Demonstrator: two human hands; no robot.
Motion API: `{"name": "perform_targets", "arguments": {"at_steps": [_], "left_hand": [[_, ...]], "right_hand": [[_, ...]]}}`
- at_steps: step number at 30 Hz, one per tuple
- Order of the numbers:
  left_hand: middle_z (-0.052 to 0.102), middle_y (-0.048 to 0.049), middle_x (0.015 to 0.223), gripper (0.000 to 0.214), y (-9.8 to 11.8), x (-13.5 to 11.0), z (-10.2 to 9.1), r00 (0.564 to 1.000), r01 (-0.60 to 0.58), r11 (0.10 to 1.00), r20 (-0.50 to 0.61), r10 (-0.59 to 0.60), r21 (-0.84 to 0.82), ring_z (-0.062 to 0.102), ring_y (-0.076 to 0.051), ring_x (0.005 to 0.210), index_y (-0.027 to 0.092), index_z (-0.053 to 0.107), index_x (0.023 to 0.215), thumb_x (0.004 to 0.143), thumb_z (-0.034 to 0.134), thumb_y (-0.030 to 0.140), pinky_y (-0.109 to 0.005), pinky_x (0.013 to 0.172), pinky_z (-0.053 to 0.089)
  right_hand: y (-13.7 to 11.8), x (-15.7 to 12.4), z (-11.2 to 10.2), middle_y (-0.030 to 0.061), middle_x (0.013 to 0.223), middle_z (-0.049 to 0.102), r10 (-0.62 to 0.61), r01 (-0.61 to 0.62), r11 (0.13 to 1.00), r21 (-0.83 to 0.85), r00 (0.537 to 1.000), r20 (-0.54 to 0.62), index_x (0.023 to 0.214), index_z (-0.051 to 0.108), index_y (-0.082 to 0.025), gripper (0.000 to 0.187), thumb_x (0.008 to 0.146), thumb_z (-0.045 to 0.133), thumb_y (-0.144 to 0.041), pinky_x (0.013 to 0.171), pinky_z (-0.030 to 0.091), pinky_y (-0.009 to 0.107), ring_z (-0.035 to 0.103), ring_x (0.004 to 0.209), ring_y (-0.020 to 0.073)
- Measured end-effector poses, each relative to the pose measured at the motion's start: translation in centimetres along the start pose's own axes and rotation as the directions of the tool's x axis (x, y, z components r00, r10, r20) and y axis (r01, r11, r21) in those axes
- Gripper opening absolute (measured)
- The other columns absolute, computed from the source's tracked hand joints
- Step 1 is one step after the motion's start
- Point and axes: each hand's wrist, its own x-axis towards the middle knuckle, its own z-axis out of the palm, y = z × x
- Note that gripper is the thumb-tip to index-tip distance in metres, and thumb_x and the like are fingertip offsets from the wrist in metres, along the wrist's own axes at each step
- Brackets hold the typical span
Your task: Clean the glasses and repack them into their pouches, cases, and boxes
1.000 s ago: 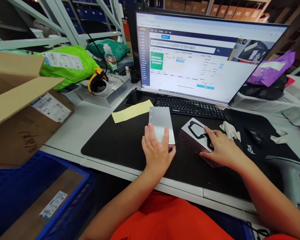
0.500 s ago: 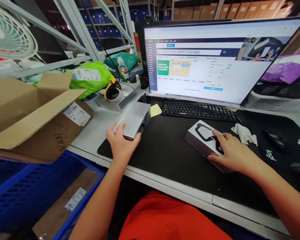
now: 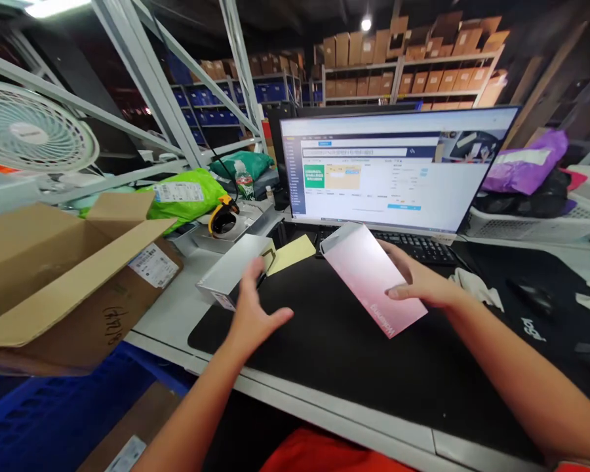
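Hands work over the black desk mat (image 3: 334,354) that covers the middle of the worktop (image 3: 177,308). The right hand (image 3: 417,282) grips a long pink box (image 3: 368,275), with the thumb laid on the face turned toward the camera and the fingers wrapped round behind. The box is held clear of the mat and tilted: its far end is raised in front of the keyboard (image 3: 423,246) and its near end dips toward the mat's middle (lettering runs along the lower side).

The left hand (image 3: 255,308) is open with its fingers spread and grips nothing. It hangs at the mat's left edge, just by the near end of a silver box (image 3: 233,269). The hand is blurred, so I cannot tell whether it touches the box. The silver box lies flat across that left edge, partly on the bare worktop. A yellow sheet (image 3: 292,252) lies just beyond it at the mat's far-left corner.

A monitor (image 3: 388,170) stands behind the keyboard. Toward the worktop's far-left corner sit a yellow-and-black scanner (image 3: 223,219) and a green parcel (image 3: 184,196). An open cardboard carton (image 3: 54,275) rests at the left edge, and a white cloth (image 3: 472,285) lies on the mat to the right of the hand.
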Motion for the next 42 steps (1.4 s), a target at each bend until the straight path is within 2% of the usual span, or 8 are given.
{"name": "perform_targets", "arguments": {"at_steps": [5, 10, 14, 23, 30, 36, 39, 42], "left_hand": [[0.021, -0.0302, 0.160, 0.149, 4.1, 1.0, 5.3, 0.951, -0.093, 0.967, 0.266, 0.157, -0.239, 0.027, -0.043, 0.150, 0.016, -0.010, 0.157, 0.055, 0.085, 0.068, -0.063, 0.119, 0.029], [0.046, -0.0216, 0.142, 0.112, 5.6, 2.0, 7.3, 0.956, -0.292, 0.954, -0.045, 0.289, -0.071, 0.050, -0.036, 0.133, 0.019, 0.018, 0.152, 0.066, 0.083, 0.045, -0.056, 0.111, 0.044], [0.052, -0.0166, 0.129, 0.088, 5.1, 2.6, 7.3, 0.830, -0.390, 0.852, -0.267, 0.490, 0.349, 0.053, -0.034, 0.126, 0.021, 0.026, 0.150, 0.073, 0.068, 0.023, -0.059, 0.111, 0.039], [0.062, -0.0092, 0.127, 0.063, 2.8, 1.3, 8.8, 0.724, -0.485, 0.642, -0.139, 0.676, 0.593, 0.059, -0.030, 0.121, 0.035, 0.042, 0.139, 0.082, 0.070, 0.033, -0.054, 0.117, 0.029], [0.033, -0.0203, 0.159, 0.102, 2.2, 2.5, 1.0, 0.951, -0.266, 0.946, 0.209, 0.227, 0.184, 0.033, -0.038, 0.148, 0.022, 0.026, 0.156, 0.076, 0.072, 0.064, -0.058, 0.120, 0.029], [0.046, -0.0150, 0.154, 0.108, -1.6, 3.3, -2.9, 0.762, -0.099, 0.990, 0.633, 0.138, -0.098, 0.048, -0.033, 0.140, 0.024, 0.037, 0.153, 0.064, 0.080, 0.067, -0.049, 0.116, 0.040], [0.052, -0.0122, 0.148, 0.097, -1.4, 2.5, -1.9, 0.805, -0.109, 0.993, 0.583, 0.111, -0.040, 0.053, -0.031, 0.136, 0.025, 0.044, 0.149, 0.066, 0.083, 0.055, -0.044, 0.114, 0.043], [0.047, -0.0161, 0.148, 0.101, -0.6, 1.0, -0.4, 0.870, -0.041, 0.999, 0.492, 0.028, 0.016, 0.049, -0.033, 0.138, 0.021, 0.038, 0.152, 0.067, 0.084, 0.049, -0.047, 0.116, 0.041]], "right_hand": [[1.0, 2.0, 4.7, 0.0197, 0.153, 0.039, -0.278, 0.278, 0.960, -0.016, 0.958, -0.067, 0.160, -0.006, -0.027, 0.138, 0.063, 0.083, -0.067, 0.114, 0.039, 0.050, 0.044, 0.141, 0.0329], [1.2, 1.5, 4.8, 0.0177, 0.150, 0.047, -0.295, 0.274, 0.927, -0.255, 0.954, -0.048, 0.155, 0.033, -0.026, 0.097, 0.075, 0.080, -0.054, 0.116, 0.036, 0.057, 0.047, 0.138, 0.0363], [-0.9, -0.4, 0.8, 0.0124, 0.161, 0.034, -0.230, 0.207, 0.938, -0.280, 0.972, -0.050, 0.149, 0.044, -0.032, 0.070, 0.086, 0.073, -0.043, 0.116, 0.037, 0.056, 0.036, 0.147, 0.0330], [1.2, 0.2, 4.4, 0.0174, 0.156, 0.037, -0.232, 0.168, 0.956, -0.240, 0.935, -0.269, 0.159, 0.014, -0.026, 0.121, 0.066, 0.088, -0.045, 0.116, 0.038, 0.053, 0.043, 0.142, 0.0341], [2.6, 1.1, 4.0, 0.0138, 0.133, 0.056, -0.525, 0.434, 0.757, -0.488, 0.849, -0.059, 0.139, 0.042, -0.028, 0.086, 0.066, 0.087, -0.036, 0.104, 0.049, 0.049, 0.057, 0.123, 0.0315], [1.9, 0.9, 6.7, 0.0120, 0.146, 0.053, -0.622, 0.697, 0.581, -0.420, 0.713, 0.322, 0.147, 0.035, -0.033, 0.075, 0.084, 0.074, -0.022, 0.121, 0.028, 0.059, 0.034, 0.148, 0.0303], [1.2, 0.5, 5.4, 0.0109, 0.160, 0.035, -0.491, 0.570, 0.613, -0.547, 0.817, 0.301, 0.149, 0.036, -0.034, 0.074, 0.085, 0.069, -0.014, 0.124, 0.018, 0.062, 0.021, 0.153, 0.0320], [1.6, 0.5, 2.7, 0.0128, 0.156, 0.040, -0.293, 0.234, 0.796, -0.558, 0.956, -0.018, 0.145, 0.045, -0.030, 0.065, 0.085, 0.068, -0.019, 0.112, 0.045, 0.056, 0.044, 0.141, 0.0320]]}}
